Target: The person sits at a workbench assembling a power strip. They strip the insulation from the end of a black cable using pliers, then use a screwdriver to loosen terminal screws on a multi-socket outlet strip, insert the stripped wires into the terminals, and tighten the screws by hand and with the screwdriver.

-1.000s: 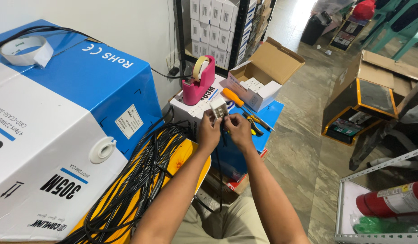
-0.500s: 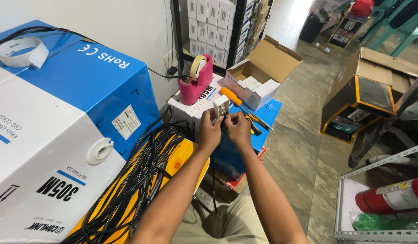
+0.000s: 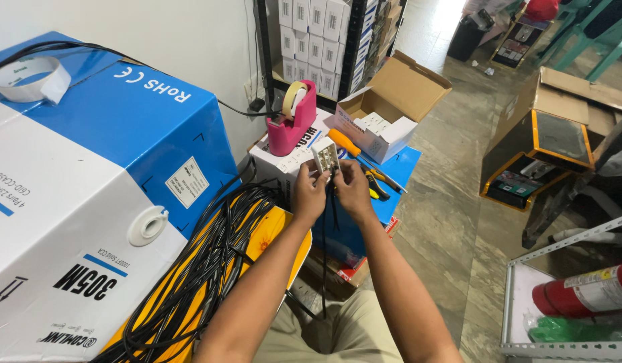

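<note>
Both hands hold a small white plastic socket plate (image 3: 326, 156) up in front of me. My left hand (image 3: 309, 194) grips its lower left side and my right hand (image 3: 353, 189) grips its lower right side. A thin black cable (image 3: 326, 235) hangs down from between the hands toward my lap. The plate's ribbed back faces the camera.
A large blue and white cable box (image 3: 89, 181) fills the left. Coiled black cable (image 3: 197, 269) lies on a yellow stool. Beyond the hands are a pink tape dispenser (image 3: 294, 121), an orange-handled screwdriver (image 3: 348, 143), pliers (image 3: 377, 181) and an open cardboard box (image 3: 385, 107). A red fire extinguisher (image 3: 583, 290) lies at right.
The hands and the white plate have stayed nearly in place, with the plate turned slightly between the fingers.
</note>
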The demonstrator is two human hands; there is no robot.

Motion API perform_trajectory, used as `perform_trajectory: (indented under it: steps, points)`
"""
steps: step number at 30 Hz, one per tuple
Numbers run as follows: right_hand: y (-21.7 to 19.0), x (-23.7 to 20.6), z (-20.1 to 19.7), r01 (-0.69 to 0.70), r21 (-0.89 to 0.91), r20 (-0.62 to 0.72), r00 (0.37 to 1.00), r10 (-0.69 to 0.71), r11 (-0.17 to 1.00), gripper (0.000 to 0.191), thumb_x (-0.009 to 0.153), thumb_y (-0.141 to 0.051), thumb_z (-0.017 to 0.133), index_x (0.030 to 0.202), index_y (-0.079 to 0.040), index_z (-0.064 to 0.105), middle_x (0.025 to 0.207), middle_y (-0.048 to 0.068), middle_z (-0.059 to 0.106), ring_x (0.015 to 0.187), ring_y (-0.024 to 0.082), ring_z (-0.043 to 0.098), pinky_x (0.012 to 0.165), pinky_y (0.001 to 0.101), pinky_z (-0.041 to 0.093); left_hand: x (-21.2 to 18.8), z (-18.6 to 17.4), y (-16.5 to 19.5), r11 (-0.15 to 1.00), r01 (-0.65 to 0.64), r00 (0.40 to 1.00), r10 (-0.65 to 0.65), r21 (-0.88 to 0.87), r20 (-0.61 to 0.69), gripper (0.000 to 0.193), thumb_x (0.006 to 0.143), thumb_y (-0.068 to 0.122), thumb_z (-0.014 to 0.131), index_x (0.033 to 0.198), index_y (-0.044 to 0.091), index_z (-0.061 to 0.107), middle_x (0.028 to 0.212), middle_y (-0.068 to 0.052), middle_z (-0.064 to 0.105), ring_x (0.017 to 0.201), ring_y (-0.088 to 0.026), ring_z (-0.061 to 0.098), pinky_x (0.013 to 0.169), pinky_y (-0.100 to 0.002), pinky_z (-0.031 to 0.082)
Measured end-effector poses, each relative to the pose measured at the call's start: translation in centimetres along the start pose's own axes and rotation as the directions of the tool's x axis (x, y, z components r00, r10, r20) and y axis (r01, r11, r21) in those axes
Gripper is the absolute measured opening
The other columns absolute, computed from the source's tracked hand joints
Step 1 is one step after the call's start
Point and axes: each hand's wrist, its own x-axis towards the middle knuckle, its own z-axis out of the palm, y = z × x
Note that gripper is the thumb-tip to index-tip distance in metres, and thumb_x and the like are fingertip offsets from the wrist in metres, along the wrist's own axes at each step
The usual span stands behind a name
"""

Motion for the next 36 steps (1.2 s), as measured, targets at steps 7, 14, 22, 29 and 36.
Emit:
perform_trajectory:
  steps: [7,14,22,29,36]
  points:
    - [-0.3,0.0,-0.4,0.033,0.033,-0.035,0.999,-0.032,0.999,0.013,0.103,-0.01,0.061,0.115,-0.005,0.058,0.098,0.001,0.063,0.08,0.005,0.059,0.064,0.0227,0.048,0.1,1.3,-1.8,0.987,-0.049,0.998,0.054,-0.151,0.03,0.034,0.099,0.009,0.065,0.128,0.0,0.049,0.12,-0.016,0.067,0.109,-0.022,0.071,0.09,-0.035,0.057]
    - [-2.0,-0.6,-0.4,-0.107,0.13,0.015,0.994,0.106,0.986,0.031,0.097,-0.01,0.068,0.126,-0.005,0.059,0.096,0.0,0.063,0.08,0.007,0.062,0.066,0.0247,0.052,0.6,1.1,-2.5,0.946,0.087,0.996,-0.077,-0.312,0.045,0.043,0.097,0.01,0.065,0.134,0.0,0.048,0.117,-0.016,0.069,0.105,-0.02,0.072,0.086,-0.032,0.059]
    - [-1.5,-0.8,-0.3,-0.003,-0.024,0.006,1.0,0.003,1.0,0.029,0.096,-0.008,0.07,0.122,0.003,0.062,0.103,0.007,0.071,0.09,0.01,0.068,0.077,0.0267,0.058,-0.2,2.1,-3.0,0.984,-0.013,0.978,-0.025,-0.18,-0.207,0.035,0.093,0.009,0.073,0.117,-0.005,0.051,0.107,-0.014,0.07,0.1,-0.016,0.073,0.084,-0.03,0.06]
    - [-2.4,-0.9,-0.4,0.019,-0.01,0.036,0.999,-0.018,1.0,0.028,0.096,-0.008,0.068,0.123,0.001,0.062,0.109,0.006,0.068,0.094,0.012,0.07,0.081,0.027,0.059,-0.6,2.1,-1.2,0.989,0.079,0.968,-0.106,-0.124,-0.228,0.017,0.092,0.012,0.074,0.099,-0.003,0.069,0.091,-0.012,0.079,0.088,-0.016,0.077,0.076,-0.028,0.06]
    - [-2.4,-1.1,0.2,0.081,-0.201,-0.003,0.996,-0.084,0.976,0.031,0.091,-0.006,0.072,0.12,0.003,0.062,0.107,0.009,0.07,0.091,0.013,0.07,0.077,0.0277,0.058,-0.2,1.5,0.5,0.977,0.163,0.957,-0.123,0.137,-0.261,0.022,0.084,0.015,0.079,0.092,-0.003,0.069,0.085,-0.017,0.078,0.08,-0.021,0.079,0.068,-0.032,0.059]
